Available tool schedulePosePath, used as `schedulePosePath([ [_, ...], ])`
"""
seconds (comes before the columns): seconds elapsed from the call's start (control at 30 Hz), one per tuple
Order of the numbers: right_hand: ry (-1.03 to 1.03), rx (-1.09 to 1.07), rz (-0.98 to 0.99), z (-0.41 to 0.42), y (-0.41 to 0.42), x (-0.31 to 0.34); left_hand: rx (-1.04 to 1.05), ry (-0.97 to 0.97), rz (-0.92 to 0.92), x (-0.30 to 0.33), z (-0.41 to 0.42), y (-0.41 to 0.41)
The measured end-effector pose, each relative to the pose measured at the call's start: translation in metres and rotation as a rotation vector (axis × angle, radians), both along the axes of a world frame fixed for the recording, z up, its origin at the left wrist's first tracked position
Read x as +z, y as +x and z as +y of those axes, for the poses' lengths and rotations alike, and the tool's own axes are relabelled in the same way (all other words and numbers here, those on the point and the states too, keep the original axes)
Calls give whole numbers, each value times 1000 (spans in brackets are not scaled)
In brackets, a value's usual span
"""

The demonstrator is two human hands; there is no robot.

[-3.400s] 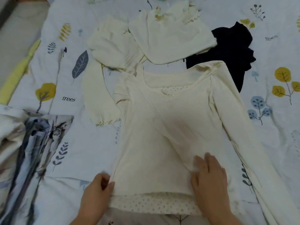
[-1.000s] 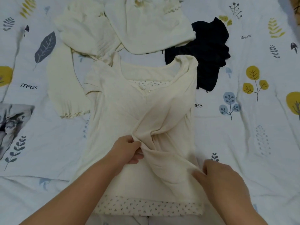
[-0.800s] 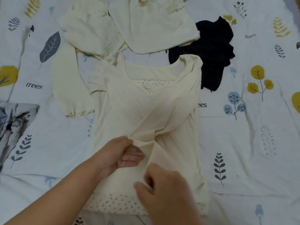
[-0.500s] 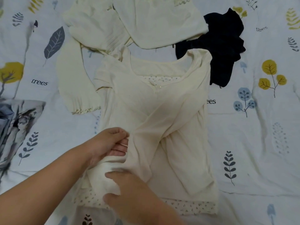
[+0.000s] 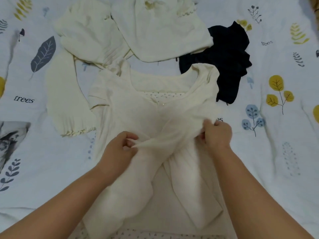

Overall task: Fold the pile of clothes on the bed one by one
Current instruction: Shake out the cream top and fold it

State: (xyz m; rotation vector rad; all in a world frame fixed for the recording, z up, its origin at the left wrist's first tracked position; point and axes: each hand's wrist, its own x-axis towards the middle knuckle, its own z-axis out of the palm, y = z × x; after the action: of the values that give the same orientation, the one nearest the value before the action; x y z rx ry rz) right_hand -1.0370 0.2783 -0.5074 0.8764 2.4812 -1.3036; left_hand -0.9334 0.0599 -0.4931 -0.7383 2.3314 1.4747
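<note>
Both hands are pinching a sleeve of the cream top (image 5: pixel 138 107) lying on the bed (image 5: pixel 276 152): left hand (image 5: pixel 119 150) and right hand (image 5: pixel 216 133), fingers curled tight, arms reaching forward.

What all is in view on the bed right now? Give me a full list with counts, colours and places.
long-sleeved top: 1, cream with dotted trim, centre, spread flat, one sleeve pulled across its front
cream garments: 2 or so, overlapping, far side above the top; exact count unclear
dark garment: 1, black or navy, crumpled, far right, partly under the top's shoulder
bedsheet: 1, white with leaf and tree prints and the word "trees", under everything
patterned fabric: 1, grey and white, left edge
left hand: 1, pinching the sleeve mid-front
right hand: 1, gripping the sleeve further right
</note>
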Motion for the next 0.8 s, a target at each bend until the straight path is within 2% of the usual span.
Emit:
schedulePosePath([
  [0.07, 106, 50, -10, 11, -5, 2, 52, -32, 21, -3, -10, 2],
  [0.13, 233, 185, -115, 15, -6, 6, -16, -98, -38, -6, -16, 5],
  [0.17, 303, 212, -98, 14, -8, 10, -57, -124, -66, -7, -18, 8],
  [0.23, 433, 280, 126, 8, -20, 22, -112, -158, -95, -2, -21, 15],
  [0.3, 569, 495, 283, 5, -40, 29, -151, -181, -128, 4, -26, 25],
  [0.37, 657, 689, 258, 3, -65, 23, -211, -167, -197, 10, -32, 35],
  [0.47, 643, 754, 65, 4, -95, 6, -352, -42, -339, 12, -39, 48],
  [0.53, 786, 840, 56, 3, -109, 6, -426, -3, -378, 11, -43, 50],
  [0.6, 903, 791, 144, 5, -126, 13, -455, -1, -318, 8, -48, 49],
  [0.7, 868, 625, 226, 10, -154, 20, -363, -22, -225, 2, -55, 52],
  [0.8, 763, 550, 183, 10, -164, 17, -375, -298, -193, -2, -56, 54],
])
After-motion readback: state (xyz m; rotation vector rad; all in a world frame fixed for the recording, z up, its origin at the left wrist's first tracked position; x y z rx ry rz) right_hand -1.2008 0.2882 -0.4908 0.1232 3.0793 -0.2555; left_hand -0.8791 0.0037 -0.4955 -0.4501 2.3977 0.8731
